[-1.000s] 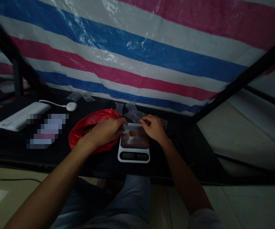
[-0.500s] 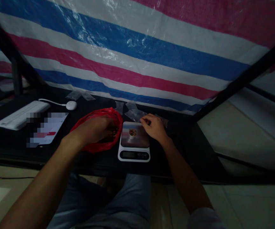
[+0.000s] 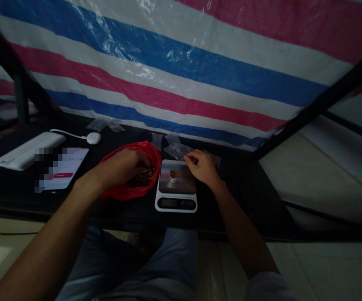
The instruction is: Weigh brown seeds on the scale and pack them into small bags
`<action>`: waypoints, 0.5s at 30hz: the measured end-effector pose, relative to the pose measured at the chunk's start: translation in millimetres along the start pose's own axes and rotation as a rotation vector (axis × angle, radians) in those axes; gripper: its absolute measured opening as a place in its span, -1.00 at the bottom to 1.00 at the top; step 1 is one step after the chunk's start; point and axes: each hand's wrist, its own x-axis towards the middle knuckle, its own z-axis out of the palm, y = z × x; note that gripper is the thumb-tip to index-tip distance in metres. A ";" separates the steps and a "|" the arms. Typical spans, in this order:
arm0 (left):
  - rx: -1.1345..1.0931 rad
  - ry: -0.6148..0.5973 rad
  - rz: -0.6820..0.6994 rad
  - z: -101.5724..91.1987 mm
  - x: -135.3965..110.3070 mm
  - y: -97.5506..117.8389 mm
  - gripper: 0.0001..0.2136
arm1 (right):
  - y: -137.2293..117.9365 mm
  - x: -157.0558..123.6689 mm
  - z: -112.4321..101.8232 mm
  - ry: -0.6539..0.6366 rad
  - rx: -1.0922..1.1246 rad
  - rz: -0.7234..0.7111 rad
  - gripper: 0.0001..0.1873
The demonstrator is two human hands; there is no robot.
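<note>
My left hand (image 3: 130,162) hangs over the open red plastic bag (image 3: 127,194), fingers pinched together and pointing down at the small brown dried pieces (image 3: 145,179) inside. Whatever sits between those fingertips is too small and dark to make out. A white kitchen scale (image 3: 176,203) with a metal platform stands just right of the bag. On its platform is a small cup (image 3: 174,175) filled with similar brown pieces. By the platform's far right corner, my right hand (image 3: 201,166) is closed, thumb and fingers curled together; what they hold, if anything, is hidden.
Small clear plastic bags (image 3: 177,151) lie behind the scale, and others (image 3: 101,124) farther left. A phone (image 3: 64,169), a long white case (image 3: 30,151) and a round white corded device (image 3: 93,138) occupy the table's left side. A striped tarp (image 3: 168,83) rises behind.
My left hand has lifted slightly out of the red bag, and more of the brown pieces show. My right hand has stayed almost still beside the scale.
</note>
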 end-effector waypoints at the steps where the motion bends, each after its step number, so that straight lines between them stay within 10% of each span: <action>1: -0.012 0.020 0.038 -1.5 2.5 4.7 -0.81 | 0.0 0.0 0.3 -0.001 0.003 -0.002 -0.79; 15: -0.121 0.036 0.256 21.3 30.6 67.6 -0.82 | -1.7 -1.1 -1.4 0.009 0.007 -0.021 -0.79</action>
